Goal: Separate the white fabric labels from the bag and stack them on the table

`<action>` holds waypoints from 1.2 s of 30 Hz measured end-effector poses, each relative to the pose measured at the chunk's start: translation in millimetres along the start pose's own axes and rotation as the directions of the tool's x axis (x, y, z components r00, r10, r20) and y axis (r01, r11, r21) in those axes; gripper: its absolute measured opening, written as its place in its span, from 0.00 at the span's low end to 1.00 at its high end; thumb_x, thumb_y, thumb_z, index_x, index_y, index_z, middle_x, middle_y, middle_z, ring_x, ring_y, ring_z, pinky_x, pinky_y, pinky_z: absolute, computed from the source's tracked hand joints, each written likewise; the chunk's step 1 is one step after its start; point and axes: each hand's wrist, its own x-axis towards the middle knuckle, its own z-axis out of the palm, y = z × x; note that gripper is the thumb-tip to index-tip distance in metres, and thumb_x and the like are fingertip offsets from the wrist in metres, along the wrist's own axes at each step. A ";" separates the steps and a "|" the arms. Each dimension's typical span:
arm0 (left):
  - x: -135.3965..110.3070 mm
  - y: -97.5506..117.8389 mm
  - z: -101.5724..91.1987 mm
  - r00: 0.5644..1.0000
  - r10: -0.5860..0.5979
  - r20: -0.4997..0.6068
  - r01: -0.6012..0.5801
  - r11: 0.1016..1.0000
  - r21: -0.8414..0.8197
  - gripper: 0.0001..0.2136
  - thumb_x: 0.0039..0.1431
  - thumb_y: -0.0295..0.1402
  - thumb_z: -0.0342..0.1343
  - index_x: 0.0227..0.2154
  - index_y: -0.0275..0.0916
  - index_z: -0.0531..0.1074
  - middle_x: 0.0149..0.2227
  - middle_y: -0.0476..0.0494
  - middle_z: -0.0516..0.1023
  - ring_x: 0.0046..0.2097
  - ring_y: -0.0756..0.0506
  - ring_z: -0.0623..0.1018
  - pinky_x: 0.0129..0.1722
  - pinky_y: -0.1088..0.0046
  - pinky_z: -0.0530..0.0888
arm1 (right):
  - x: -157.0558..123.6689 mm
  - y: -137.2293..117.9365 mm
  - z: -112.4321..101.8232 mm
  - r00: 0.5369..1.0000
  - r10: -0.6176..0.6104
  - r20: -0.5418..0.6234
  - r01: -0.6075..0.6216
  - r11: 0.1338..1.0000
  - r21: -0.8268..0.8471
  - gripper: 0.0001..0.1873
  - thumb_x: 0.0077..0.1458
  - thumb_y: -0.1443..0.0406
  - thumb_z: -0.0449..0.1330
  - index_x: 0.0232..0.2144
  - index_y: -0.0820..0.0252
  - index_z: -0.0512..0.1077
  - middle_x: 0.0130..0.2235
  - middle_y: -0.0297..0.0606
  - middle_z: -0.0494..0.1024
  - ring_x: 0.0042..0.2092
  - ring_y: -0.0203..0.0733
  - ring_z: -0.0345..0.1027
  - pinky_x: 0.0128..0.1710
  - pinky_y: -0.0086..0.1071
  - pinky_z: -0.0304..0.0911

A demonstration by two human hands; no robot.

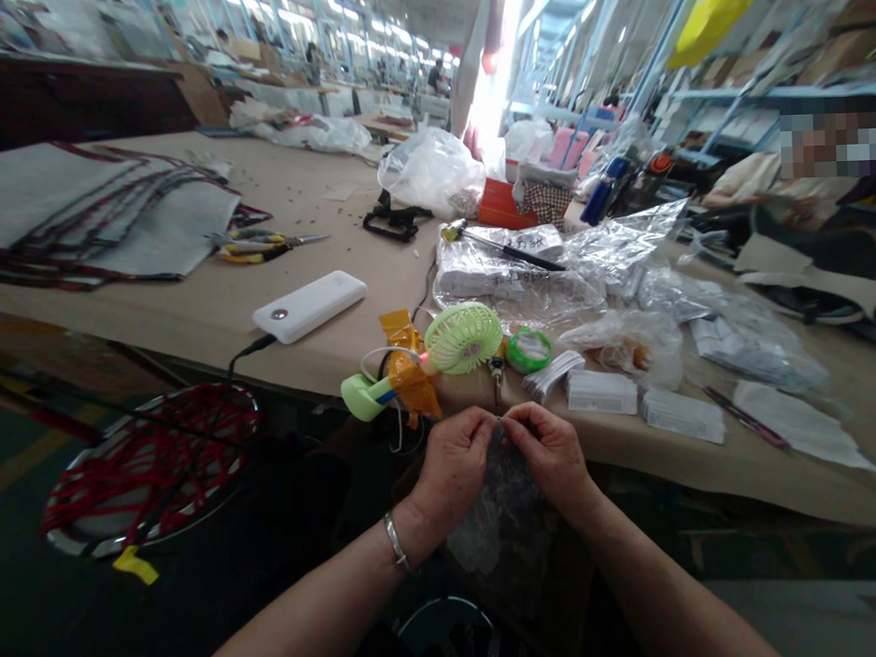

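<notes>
My left hand and my right hand meet just below the table's front edge, fingertips pinched together on the top edge of a clear plastic bag that hangs down between them. A silver bracelet sits on my left wrist. Directly above my hands, a small green handheld fan taped with orange tape lies on the table edge, beside a green tape roll.
A white power bank with a black cable lies left of the fan. White label stacks and crumpled clear bags cover the table at right. Scissors and grey fabric pieces lie at left. A red-wound hoop sits on the floor. Another person sits at far right.
</notes>
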 end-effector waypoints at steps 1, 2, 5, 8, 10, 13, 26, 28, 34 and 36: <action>-3.5 1.4 -1.2 1.000 -0.011 0.011 0.011 1.000 -0.010 0.11 0.57 0.34 0.47 0.23 0.37 0.70 0.23 0.51 0.70 0.27 0.52 0.68 0.28 0.78 0.63 | -3.8 -1.1 -1.8 1.000 -0.012 0.016 0.012 1.000 -0.024 0.07 0.53 0.62 0.56 0.29 0.60 0.69 0.25 0.31 0.71 0.27 0.34 0.64 0.28 0.26 0.60; -6.9 1.9 -2.5 0.999 -0.027 0.019 0.027 0.999 -0.020 0.11 0.57 0.34 0.47 0.23 0.37 0.70 0.23 0.51 0.70 0.27 0.52 0.68 0.28 0.78 0.63 | -7.3 -3.1 -4.6 0.999 -0.030 0.030 0.032 0.998 -0.057 0.07 0.54 0.62 0.56 0.30 0.59 0.70 0.25 0.32 0.71 0.27 0.34 0.65 0.28 0.26 0.61; -14.0 -4.7 -5.9 0.995 -0.093 0.021 0.094 0.995 -0.022 0.11 0.56 0.34 0.48 0.23 0.37 0.71 0.22 0.50 0.71 0.27 0.51 0.69 0.28 0.77 0.64 | -10.4 -13.1 -19.3 0.986 -0.154 0.060 0.163 0.967 -0.195 0.05 0.55 0.63 0.56 0.32 0.58 0.70 0.26 0.33 0.72 0.28 0.35 0.66 0.29 0.27 0.61; -14.4 -22.6 -8.5 0.988 -0.152 0.033 0.152 0.988 -0.006 0.11 0.54 0.35 0.49 0.25 0.37 0.74 0.25 0.47 0.75 0.30 0.47 0.73 0.32 0.75 0.67 | 6.4 -25.9 -40.3 0.934 -0.350 0.075 0.351 0.854 -0.383 0.06 0.57 0.65 0.53 0.31 0.58 0.70 0.29 0.35 0.72 0.32 0.37 0.66 0.32 0.30 0.62; -12.8 -35.1 -9.9 0.984 -0.174 0.021 0.174 0.985 0.003 0.11 0.53 0.35 0.51 0.33 0.38 0.76 0.34 0.44 0.79 0.37 0.44 0.75 0.39 0.72 0.69 | 26.8 -32.4 -52.6 0.885 -0.460 0.076 0.426 0.732 -0.532 0.07 0.57 0.66 0.52 0.34 0.58 0.71 0.34 0.39 0.73 0.39 0.41 0.66 0.39 0.34 0.62; -12.6 -44.5 -11.9 0.976 -0.220 -0.001 0.220 0.974 0.056 0.16 0.51 0.34 0.51 0.41 0.37 0.74 0.44 0.40 0.77 0.45 0.42 0.74 0.47 0.68 0.67 | 57.0 -33.9 -61.8 0.860 -0.498 0.110 0.403 0.532 -0.745 0.11 0.56 0.64 0.53 0.40 0.59 0.71 0.45 0.43 0.72 0.50 0.49 0.60 0.49 0.44 0.57; -40.8 -42.4 -4.0 0.957 -0.270 0.104 0.259 0.960 0.111 0.10 0.52 0.34 0.50 0.28 0.38 0.75 0.32 0.45 0.79 0.37 0.44 0.76 0.39 0.72 0.67 | 22.1 6.0 -75.1 0.846 -0.532 -0.029 0.369 0.625 -0.688 0.08 0.56 0.61 0.55 0.31 0.58 0.70 0.38 0.40 0.72 0.46 0.45 0.62 0.47 0.40 0.60; -46.1 -46.3 2.2 0.955 -0.272 0.119 0.260 0.960 0.107 0.10 0.51 0.34 0.50 0.29 0.38 0.76 0.32 0.45 0.79 0.37 0.44 0.76 0.39 0.72 0.67 | 8.7 15.3 -65.4 0.854 -0.520 0.016 0.355 0.561 -0.748 0.10 0.55 0.62 0.55 0.39 0.59 0.70 0.45 0.41 0.72 0.52 0.49 0.58 0.52 0.45 0.55; -57.4 -47.8 11.3 0.950 -0.265 0.164 0.254 0.963 0.087 0.11 0.52 0.34 0.49 0.29 0.36 0.75 0.31 0.44 0.79 0.36 0.44 0.76 0.38 0.72 0.67 | -4.9 30.5 -44.8 0.843 -0.537 0.021 0.306 0.448 -0.840 0.14 0.55 0.64 0.56 0.44 0.57 0.70 0.50 0.41 0.70 0.57 0.52 0.52 0.58 0.51 0.45; -58.2 -45.2 10.2 0.948 -0.272 0.163 0.261 0.961 0.087 0.11 0.53 0.34 0.49 0.29 0.36 0.75 0.30 0.43 0.78 0.35 0.44 0.76 0.37 0.72 0.67 | -2.0 29.6 -46.7 0.836 -0.549 -0.003 0.305 0.469 -0.829 0.09 0.54 0.65 0.57 0.39 0.56 0.72 0.47 0.38 0.73 0.56 0.50 0.55 0.58 0.51 0.44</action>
